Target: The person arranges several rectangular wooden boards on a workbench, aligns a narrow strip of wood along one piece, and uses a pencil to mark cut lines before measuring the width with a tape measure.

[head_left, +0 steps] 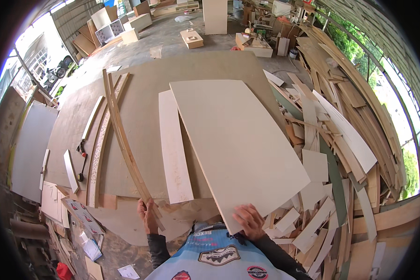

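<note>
My left hand point(147, 215) is closed around the near end of a long, narrow wooden strip point(121, 135), which reaches away across the large brown work table point(144, 70). On the near corner of a big pale board point(238, 144) rests my right hand point(249, 221), its fingers apart on the top face. This board lies slanted on the table, its near corner reaching close to my body. A narrower pale panel point(175, 149) lies along its left side, partly covered by it. Left of the strip is another long wooden strip point(102, 144) with small marks along it.
A black tape measure point(80, 177), a black-and-red tool point(81, 148) and short white strips point(71, 171) lie at the table's left. Heaped wood offcuts point(312, 177) crowd the right side. Past the table stand a tall pale panel point(215, 16) and cabinets point(109, 30).
</note>
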Available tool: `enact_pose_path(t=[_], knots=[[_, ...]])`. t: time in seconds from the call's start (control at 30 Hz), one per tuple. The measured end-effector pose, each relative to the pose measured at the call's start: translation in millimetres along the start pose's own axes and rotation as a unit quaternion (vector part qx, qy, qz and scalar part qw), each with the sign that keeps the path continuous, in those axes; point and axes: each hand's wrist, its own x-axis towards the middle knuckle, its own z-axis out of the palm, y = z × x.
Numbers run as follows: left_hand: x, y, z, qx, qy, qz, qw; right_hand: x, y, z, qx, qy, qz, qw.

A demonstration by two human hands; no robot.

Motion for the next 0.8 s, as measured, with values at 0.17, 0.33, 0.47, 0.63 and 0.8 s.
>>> enact_pose_path(t=[0.17, 0.33, 0.47, 0.63, 0.8], knots=[[-15.6, 6.2, -2.2, 0.023, -0.002, 0.027, 0.999, -12.0, 29.1, 60.1, -0.040, -0.073, 0.011, 0.996], [-39.3, 19.8, -13.7, 0.043, 0.032, 0.007, 0.999, -11.7, 74.2, 95.1, -0.091, -0.096, 0.065, 0.989], [-48.9, 12.4, -36.7, 0.066, 0.027, 0.011, 0.997, -24.6, 110.3, 74.1, -0.100, -0.099, 0.091, 0.986], [-55.0, 2.4, -35.5, 0.082, 0.038, -0.010, 0.996, -37.5, 116.4, 72.9, -0.089, -0.137, 0.053, 0.985], [-40.1, -0.4, 9.6, 0.135, 0.008, -0.017, 0.991, -51.5, 77.5, 142.3, -0.034, -0.208, -0.029, 0.977]])
